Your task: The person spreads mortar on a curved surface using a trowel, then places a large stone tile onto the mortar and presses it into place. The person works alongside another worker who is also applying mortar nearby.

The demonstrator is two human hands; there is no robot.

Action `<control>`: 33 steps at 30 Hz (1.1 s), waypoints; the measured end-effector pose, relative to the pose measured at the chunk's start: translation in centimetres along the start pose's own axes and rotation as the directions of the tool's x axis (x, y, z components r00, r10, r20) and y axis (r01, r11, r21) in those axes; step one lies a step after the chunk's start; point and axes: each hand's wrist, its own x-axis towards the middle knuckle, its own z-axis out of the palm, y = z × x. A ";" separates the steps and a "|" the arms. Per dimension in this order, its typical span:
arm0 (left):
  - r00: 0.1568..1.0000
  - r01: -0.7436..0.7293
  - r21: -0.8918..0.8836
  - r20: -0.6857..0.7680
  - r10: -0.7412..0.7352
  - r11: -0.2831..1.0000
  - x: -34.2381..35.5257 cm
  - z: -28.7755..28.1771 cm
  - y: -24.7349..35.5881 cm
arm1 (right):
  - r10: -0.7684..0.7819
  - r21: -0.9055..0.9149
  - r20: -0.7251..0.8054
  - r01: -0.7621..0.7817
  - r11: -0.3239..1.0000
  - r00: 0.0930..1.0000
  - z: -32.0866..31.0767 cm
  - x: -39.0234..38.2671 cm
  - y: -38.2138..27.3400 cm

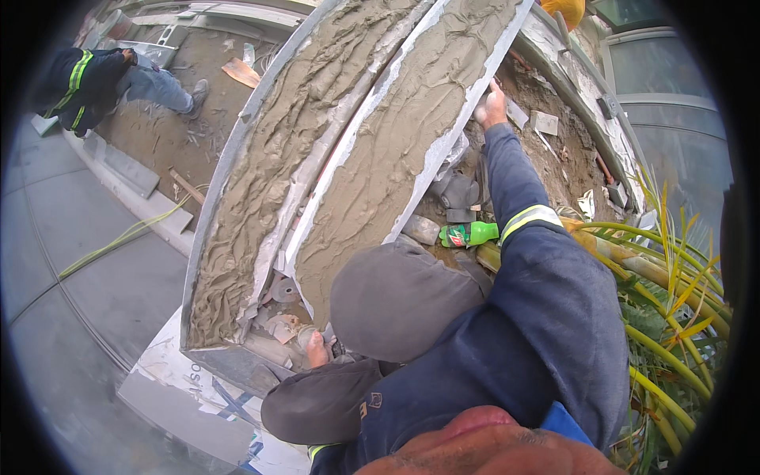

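A long pale slab (pixel 396 142), its upper face spread with wet grey mortar, slants away from my knees. My right hand (pixel 492 107) is closed on the slab's right edge, toward the far end, with the arm stretched out. At the slab's near lower corner is my left hand (pixel 317 350), its thumb side showing against the end; my knee and leg hide most of its fingers. Just left of the slab runs a curved wall top (pixel 269 166), also thick with ridged mortar. A narrow gap separates the two.
A green soda bottle (pixel 469 234) lies beside my right knee, near a grey respirator-like piece (pixel 459 194). Palm stems (pixel 665 277) crowd the right. Rubble (pixel 281 324) sits by the slab's near end. A person in a reflective jacket (pixel 79 87) is at far left.
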 end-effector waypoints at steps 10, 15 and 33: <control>0.995 -0.076 0.093 -0.054 0.081 0.993 -5.1 -0.5 8.0 | -0.094 -0.103 0.022 0.096 0.990 0.995 2.7 -1.3 2.6; 0.997 0.077 0.041 -0.030 -0.076 0.996 -7.1 -0.8 12.9 | -0.074 -0.137 -0.061 0.065 0.989 0.995 4.3 -3.2 7.3; 0.990 0.126 -0.091 -0.053 -0.131 0.988 -6.4 -5.0 10.4 | -0.056 -0.205 -0.185 0.017 0.979 0.981 5.3 -6.3 11.8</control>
